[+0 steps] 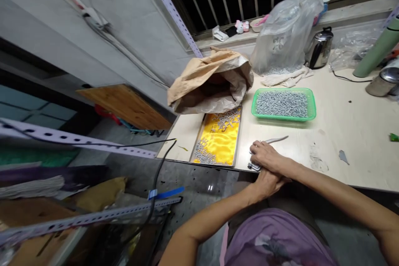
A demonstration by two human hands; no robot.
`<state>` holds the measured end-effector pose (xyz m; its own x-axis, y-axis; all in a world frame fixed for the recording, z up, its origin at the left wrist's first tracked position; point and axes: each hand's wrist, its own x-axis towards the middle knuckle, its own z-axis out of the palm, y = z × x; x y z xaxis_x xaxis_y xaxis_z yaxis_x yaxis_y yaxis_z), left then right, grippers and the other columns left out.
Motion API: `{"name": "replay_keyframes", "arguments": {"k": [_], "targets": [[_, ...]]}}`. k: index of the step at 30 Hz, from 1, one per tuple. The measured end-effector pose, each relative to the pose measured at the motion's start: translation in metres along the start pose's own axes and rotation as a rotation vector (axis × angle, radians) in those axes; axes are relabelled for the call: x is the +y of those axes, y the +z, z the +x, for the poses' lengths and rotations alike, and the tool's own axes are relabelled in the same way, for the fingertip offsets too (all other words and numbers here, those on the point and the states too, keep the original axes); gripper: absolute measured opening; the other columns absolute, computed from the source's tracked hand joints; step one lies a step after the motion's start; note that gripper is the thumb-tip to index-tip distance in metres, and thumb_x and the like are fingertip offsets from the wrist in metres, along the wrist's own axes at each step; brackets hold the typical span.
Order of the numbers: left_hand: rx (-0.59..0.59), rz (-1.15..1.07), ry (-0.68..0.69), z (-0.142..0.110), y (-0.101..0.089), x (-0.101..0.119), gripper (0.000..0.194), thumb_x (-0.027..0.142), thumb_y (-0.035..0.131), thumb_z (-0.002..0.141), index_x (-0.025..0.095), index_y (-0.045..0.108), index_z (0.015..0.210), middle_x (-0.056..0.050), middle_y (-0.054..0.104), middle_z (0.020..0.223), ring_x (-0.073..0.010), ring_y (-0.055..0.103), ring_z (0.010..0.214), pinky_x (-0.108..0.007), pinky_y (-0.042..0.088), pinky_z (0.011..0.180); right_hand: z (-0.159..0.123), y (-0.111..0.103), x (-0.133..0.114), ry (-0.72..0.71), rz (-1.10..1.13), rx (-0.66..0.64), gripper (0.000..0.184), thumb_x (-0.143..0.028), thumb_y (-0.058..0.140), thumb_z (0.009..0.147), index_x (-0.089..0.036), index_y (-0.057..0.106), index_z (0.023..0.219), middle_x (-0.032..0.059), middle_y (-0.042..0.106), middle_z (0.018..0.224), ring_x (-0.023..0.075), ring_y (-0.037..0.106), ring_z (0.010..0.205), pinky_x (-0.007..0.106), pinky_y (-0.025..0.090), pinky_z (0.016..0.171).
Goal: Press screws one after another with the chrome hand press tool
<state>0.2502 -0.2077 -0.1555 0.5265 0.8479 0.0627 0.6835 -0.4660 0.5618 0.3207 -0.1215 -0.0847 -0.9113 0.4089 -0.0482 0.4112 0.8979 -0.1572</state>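
At the table's front edge my right hand (268,158) lies across my left hand (267,182). The right fingers are curled and closed, and what they hold, if anything, is hidden. A slim, curved grey metal piece (278,139) sticks out behind that hand. By the fingertips, a small metal clamp-like piece (254,166) sits at the edge. My left hand's fingers are mostly covered. To the left is a shallow tray lined with yellow satin cloth (221,141), with loose metal screws (205,153) on it. Beyond my hands stands a green plastic basket (312,110) full of similar screws (282,104).
A large open paper sack (212,79) overhangs the tray's far end. Behind the basket are a clear plastic bag (280,33), a cloth (288,77) and a metal kettle (321,48). A green flask (378,48) leans at right. A black cable (157,172) hangs off the left edge.
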Motion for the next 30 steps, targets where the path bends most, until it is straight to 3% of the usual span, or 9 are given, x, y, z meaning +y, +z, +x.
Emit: {"name": "replay_keyframes", "arguments": {"k": [4, 7, 11, 14, 18, 20, 22, 25, 30], "targets": [[-0.016, 0.043, -0.006, 0.001, 0.008, -0.003, 0.051, 0.033, 0.047, 0.090, 0.014, 0.045, 0.137, -0.015, 0.055, 0.134, -0.0319, 0.046, 0.129, -0.049, 0.036, 0.108, 0.016, 0.013, -0.009, -0.097, -0.087, 0.037, 0.012, -0.012, 0.060, 0.082, -0.019, 0.067, 0.074, 0.0082, 0.062, 0.088, 0.0199, 0.049, 0.091, 0.031, 0.036, 0.070], [-0.035, 0.076, -0.002, 0.007, 0.005, -0.002, 0.046, 0.026, 0.046, 0.090, 0.016, 0.048, 0.135, -0.012, 0.059, 0.129, -0.0301, 0.053, 0.122, -0.044, 0.040, 0.105, 0.021, 0.010, -0.007, -0.124, 0.037, 0.208, 0.015, -0.013, 0.053, 0.087, -0.019, 0.066, 0.083, 0.0059, 0.062, 0.083, 0.0177, 0.052, 0.083, 0.030, 0.039, 0.069], [-0.011, 0.106, 0.115, 0.009, -0.019, -0.003, 0.034, 0.026, 0.043, 0.093, 0.019, 0.058, 0.123, -0.010, 0.066, 0.117, -0.0262, 0.059, 0.112, -0.039, 0.045, 0.100, 0.011, -0.028, 0.011, -0.010, 0.192, 0.609, 0.024, -0.020, 0.039, 0.096, -0.018, 0.063, 0.096, 0.0068, 0.065, 0.087, 0.0182, 0.056, 0.084, 0.031, 0.044, 0.076], [0.144, 0.183, 0.072, -0.002, -0.058, -0.022, 0.028, 0.026, 0.043, 0.095, 0.018, 0.063, 0.113, -0.011, 0.066, 0.110, -0.0215, 0.058, 0.109, -0.036, 0.046, 0.097, -0.003, -0.065, 0.048, 0.139, 0.091, 0.790, 0.026, -0.026, 0.039, 0.097, -0.018, 0.061, 0.108, 0.0083, 0.067, 0.092, 0.0204, 0.058, 0.086, 0.034, 0.046, 0.078], [0.338, 0.408, -0.408, -0.032, -0.124, -0.076, 0.023, 0.017, 0.044, 0.092, 0.018, 0.067, 0.097, -0.009, 0.064, 0.094, -0.0199, 0.056, 0.089, -0.034, 0.049, 0.080, -0.022, -0.088, 0.103, 0.343, -0.146, 0.770, 0.035, -0.035, 0.035, 0.097, -0.017, 0.064, 0.108, 0.0134, 0.067, 0.089, 0.0273, 0.059, 0.083, 0.041, 0.045, 0.073], [0.345, 0.503, -0.641, -0.047, -0.152, -0.104, 0.025, 0.016, 0.043, 0.092, 0.017, 0.068, 0.093, -0.009, 0.062, 0.092, -0.0209, 0.053, 0.089, -0.034, 0.047, 0.079, -0.030, -0.085, 0.114, 0.405, -0.221, 0.734, 0.040, -0.038, 0.031, 0.097, -0.018, 0.061, 0.116, 0.0163, 0.067, 0.094, 0.0318, 0.059, 0.086, 0.045, 0.044, 0.071], [0.277, 0.555, -0.784, -0.059, -0.172, -0.126, 0.024, 0.016, 0.044, 0.091, 0.016, 0.068, 0.088, -0.010, 0.061, 0.091, -0.0220, 0.051, 0.092, -0.033, 0.046, 0.079, -0.036, -0.075, 0.110, 0.393, -0.216, 0.730, 0.041, -0.039, 0.031, 0.097, -0.020, 0.058, 0.122, 0.0164, 0.066, 0.099, 0.0329, 0.059, 0.089, 0.046, 0.044, 0.072], [0.134, 0.589, -0.863, -0.069, -0.184, -0.144, 0.025, 0.014, 0.044, 0.090, 0.015, 0.067, 0.081, -0.011, 0.060, 0.091, -0.0220, 0.049, 0.097, -0.030, 0.044, 0.077, -0.043, -0.053, 0.086, 0.301, -0.128, 0.725, 0.038, -0.038, 0.034, 0.097, -0.021, 0.058, 0.122, 0.0128, 0.066, 0.101, 0.0294, 0.060, 0.091, 0.044, 0.046, 0.075], [-0.003, 0.587, -0.825, -0.070, -0.192, -0.151, 0.024, 0.014, 0.044, 0.090, 0.015, 0.066, 0.084, -0.012, 0.062, 0.100, -0.0217, 0.050, 0.103, -0.028, 0.045, 0.078, -0.061, -0.020, 0.046, 0.237, -0.001, 0.618, 0.033, -0.032, 0.036, 0.096, -0.023, 0.063, 0.111, 0.0099, 0.067, 0.100, 0.0252, 0.061, 0.094, 0.040, 0.047, 0.078]]}}
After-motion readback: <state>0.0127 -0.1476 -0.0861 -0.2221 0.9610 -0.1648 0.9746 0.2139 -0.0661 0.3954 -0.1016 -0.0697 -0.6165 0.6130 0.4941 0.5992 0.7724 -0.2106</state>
